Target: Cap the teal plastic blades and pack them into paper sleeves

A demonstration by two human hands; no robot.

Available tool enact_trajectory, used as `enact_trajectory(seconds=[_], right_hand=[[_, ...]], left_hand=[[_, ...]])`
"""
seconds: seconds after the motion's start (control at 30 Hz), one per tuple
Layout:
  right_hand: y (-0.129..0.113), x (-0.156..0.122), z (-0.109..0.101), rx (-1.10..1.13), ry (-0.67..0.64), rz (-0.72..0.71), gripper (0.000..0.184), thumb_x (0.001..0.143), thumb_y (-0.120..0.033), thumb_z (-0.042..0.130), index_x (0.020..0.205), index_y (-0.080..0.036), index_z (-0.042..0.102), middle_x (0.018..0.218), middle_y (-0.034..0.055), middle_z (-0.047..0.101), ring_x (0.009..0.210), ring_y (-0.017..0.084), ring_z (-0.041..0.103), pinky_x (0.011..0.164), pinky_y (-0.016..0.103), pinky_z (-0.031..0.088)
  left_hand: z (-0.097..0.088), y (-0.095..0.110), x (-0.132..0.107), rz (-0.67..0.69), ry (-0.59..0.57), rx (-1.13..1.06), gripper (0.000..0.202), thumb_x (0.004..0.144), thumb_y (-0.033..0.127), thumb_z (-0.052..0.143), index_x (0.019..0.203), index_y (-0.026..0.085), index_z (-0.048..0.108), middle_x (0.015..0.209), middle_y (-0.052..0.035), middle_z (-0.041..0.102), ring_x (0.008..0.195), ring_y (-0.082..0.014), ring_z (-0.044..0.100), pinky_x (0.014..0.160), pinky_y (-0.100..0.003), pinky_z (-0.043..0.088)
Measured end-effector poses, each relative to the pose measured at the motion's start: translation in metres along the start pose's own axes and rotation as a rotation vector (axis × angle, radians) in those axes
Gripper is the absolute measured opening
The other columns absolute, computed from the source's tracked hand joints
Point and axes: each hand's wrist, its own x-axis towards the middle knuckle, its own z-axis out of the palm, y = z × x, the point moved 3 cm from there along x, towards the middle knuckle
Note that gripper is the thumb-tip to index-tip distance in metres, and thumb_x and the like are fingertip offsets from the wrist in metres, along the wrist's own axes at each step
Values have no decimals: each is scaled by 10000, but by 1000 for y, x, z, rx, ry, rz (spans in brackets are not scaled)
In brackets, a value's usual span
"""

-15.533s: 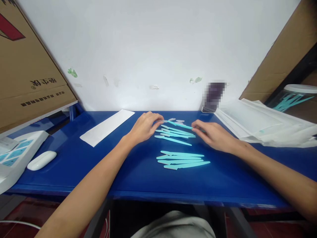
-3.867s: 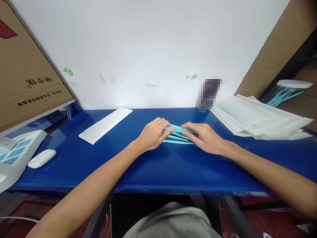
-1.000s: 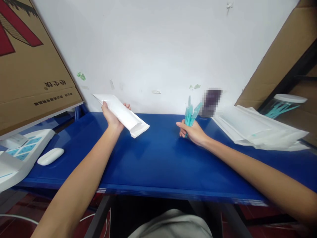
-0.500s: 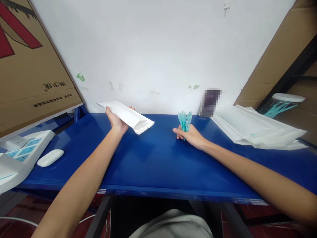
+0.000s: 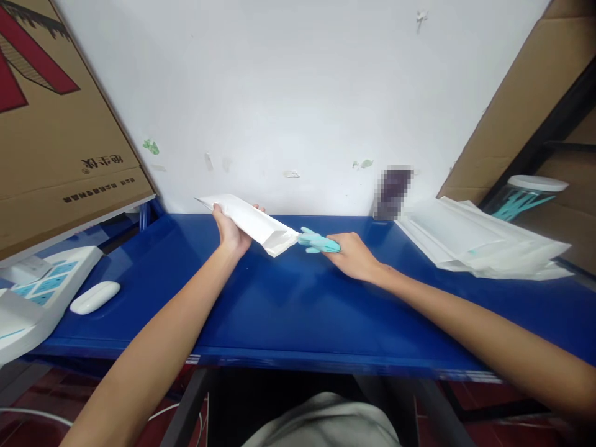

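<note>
My left hand [image 5: 236, 234] is closed around a white paper pouch [image 5: 251, 217], tilted above the table with its mouth gaping toward the right. In my right hand [image 5: 354, 254] is a bundle of teal plastic sticks with flat, widened ends [image 5: 319, 241]. Those ends point left and reach the lip of the pouch; whether they touch it I cannot tell. The gripped ends of the sticks are hidden by my fingers.
More white pouches [image 5: 484, 242] lie stacked on the right of the blue table [image 5: 279, 310]. Behind them stands a lidded clear jar [image 5: 521, 202] of teal sticks. A white oval case [image 5: 95, 297] and a white tray [image 5: 60, 304] are at left, under a large cardboard box [image 5: 60, 143].
My right hand has turned the teal sticks from upright to pointing left and brought them to the pouch's mouth. My left hand has moved the pouch slightly right.
</note>
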Motion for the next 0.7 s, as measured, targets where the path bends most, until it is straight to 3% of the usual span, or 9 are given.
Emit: enact_trajectory(seconds=[0.17,0.43,0.6,0.7], right_hand=[[-11,10,2,-273,-157,67,169,857,-234,517,717,-210,608,753,86,686,687,224,638,586,301,319],[-13,21,5,-295,-247,154,162,830,-296,594,728,-174,624,746,156,666,646,248,640,566,330,378],[-20,50,-18,-198,-331,141,180,757,-339,732,769,-178,652,774,107,699,651,195,628,534,287,399],[-33,69,-44,-129,-330,66,307,683,-231,784,969,-175,688,939,83,728,749,185,642,596,264,440]], left_hand=[[6,-10,-12,-18,9,37,707,955,706,207,1217,147,551,847,-117,706,837,-294,735,842,-445,573],[8,-20,-17,49,-31,128,607,978,663,294,1156,162,588,868,-113,724,931,-282,731,858,-394,575],[11,-28,-21,59,-47,168,233,927,390,578,1008,180,636,952,-80,732,957,-240,704,871,-351,572],[11,-30,-25,-10,-11,140,159,904,328,571,969,193,623,933,-48,719,846,-205,697,858,-356,570]])
